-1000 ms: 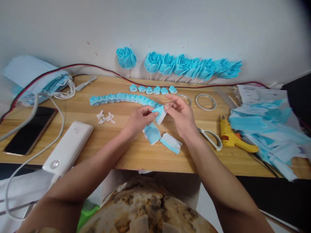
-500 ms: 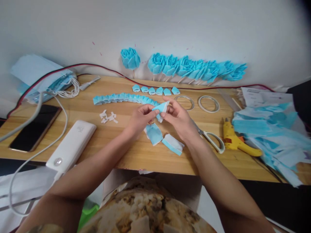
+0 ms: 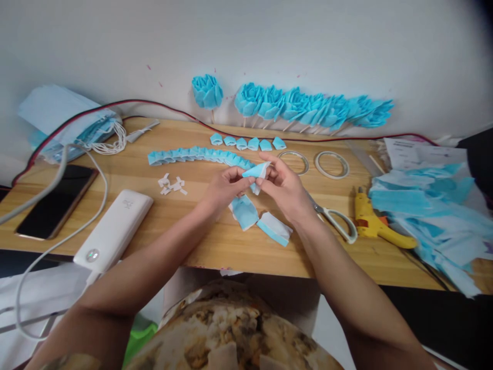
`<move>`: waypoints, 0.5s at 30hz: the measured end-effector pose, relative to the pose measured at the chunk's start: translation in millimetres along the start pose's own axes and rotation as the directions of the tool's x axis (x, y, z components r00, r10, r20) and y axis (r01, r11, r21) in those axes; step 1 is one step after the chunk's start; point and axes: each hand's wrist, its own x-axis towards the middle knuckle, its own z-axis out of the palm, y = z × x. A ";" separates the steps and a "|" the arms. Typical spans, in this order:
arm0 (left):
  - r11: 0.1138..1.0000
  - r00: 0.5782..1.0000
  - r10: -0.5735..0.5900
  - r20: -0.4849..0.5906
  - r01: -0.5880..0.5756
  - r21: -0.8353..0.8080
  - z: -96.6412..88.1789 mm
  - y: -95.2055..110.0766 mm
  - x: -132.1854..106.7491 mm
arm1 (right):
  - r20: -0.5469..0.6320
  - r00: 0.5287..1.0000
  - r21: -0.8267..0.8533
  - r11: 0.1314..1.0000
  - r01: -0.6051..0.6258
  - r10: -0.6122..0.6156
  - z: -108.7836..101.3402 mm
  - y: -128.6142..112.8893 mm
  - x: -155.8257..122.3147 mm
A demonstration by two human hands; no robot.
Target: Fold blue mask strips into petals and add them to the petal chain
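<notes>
Between my two hands is a small folded piece of blue-and-white mask fabric [image 3: 256,171]. My left hand [image 3: 226,186] pinches its left end with thumb and fingers. At its right end, my right hand [image 3: 282,181] grips the white edge. Two flat fabric pieces, one blue [image 3: 245,211] and one mostly white [image 3: 274,229], lie on the table just below my hands. Behind them runs a curved row of folded blue petals [image 3: 196,153], its right end partly hidden by my fingers. Several separate petals [image 3: 241,144] sit farther back.
Blue fabric flowers on sticks [image 3: 292,105] lean along the wall. To the right are tape rolls [image 3: 332,165], scissors [image 3: 339,222], a yellow glue gun [image 3: 370,218] and fabric scraps [image 3: 419,198]. On the left lie masks [image 3: 69,118], a phone [image 3: 56,203], a power bank [image 3: 115,226] and white tape bits [image 3: 171,185].
The upper part of the fabric piece has been folded down into a narrower, flatter shape between my fingers. Both hands stay in nearly the same place.
</notes>
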 end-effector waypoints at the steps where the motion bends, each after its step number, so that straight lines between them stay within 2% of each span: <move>1: 1.000 1.000 0.005 -0.009 -0.005 -0.005 -0.1 -0.1 0.2 | -0.005 1.000 0.013 1.000 -0.009 0.009 -0.5 0.7 0.5; 5: 1.000 1.000 0.009 -0.012 -0.009 -0.013 -0.3 0.0 1.1 | -0.022 0.998 0.137 0.989 -0.060 0.063 -2.5 -0.4 2.1; 8: 1.000 1.000 -0.012 -0.012 0.012 0.006 -0.1 0.6 0.7 | -0.049 0.997 0.178 0.983 -0.054 0.064 -2.1 -3.8 2.0; 15: 0.998 0.997 -0.044 0.061 0.041 0.048 0.6 2.0 -1.0 | -0.163 0.984 -0.005 0.998 0.069 -0.069 -1.2 -1.5 2.4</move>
